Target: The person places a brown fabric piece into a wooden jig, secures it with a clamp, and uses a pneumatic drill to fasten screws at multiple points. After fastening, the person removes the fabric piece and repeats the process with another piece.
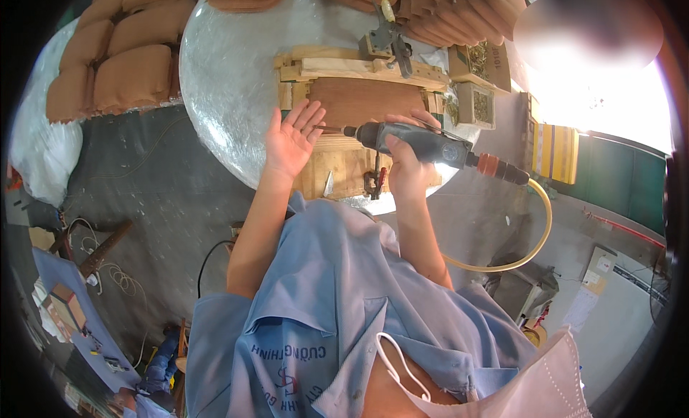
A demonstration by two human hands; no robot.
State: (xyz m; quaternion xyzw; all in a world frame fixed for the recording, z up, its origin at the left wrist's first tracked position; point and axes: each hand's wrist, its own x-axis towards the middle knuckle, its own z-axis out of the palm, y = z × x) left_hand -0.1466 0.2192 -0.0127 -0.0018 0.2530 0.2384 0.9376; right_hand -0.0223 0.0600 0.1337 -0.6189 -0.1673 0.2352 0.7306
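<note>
My right hand [405, 166] is wrapped round a grey and black air screwdriver [423, 141], which lies level with its bit pointing left. The thin bit [331, 129] reaches the fingers of my left hand [289, 145]. That hand is palm up with its fingers stretched out; whether a screw lies by the bit is too small to tell. Beneath both hands, a brown wood panel [366, 95] sits in a wooden jig [334, 67]. A metal toggle clamp [387, 48] stands on the jig's far side, and a smaller red-handled clamp [376, 177] on its near side.
The jig rests on a round table [222, 80] covered in plastic film. Stacked brown curved panels [136, 77] stand far left, more [459, 12] far right. A box of small screws [475, 105] is right of the jig. A yellow hose [547, 231] loops at right. Another person [158, 375] is lower left.
</note>
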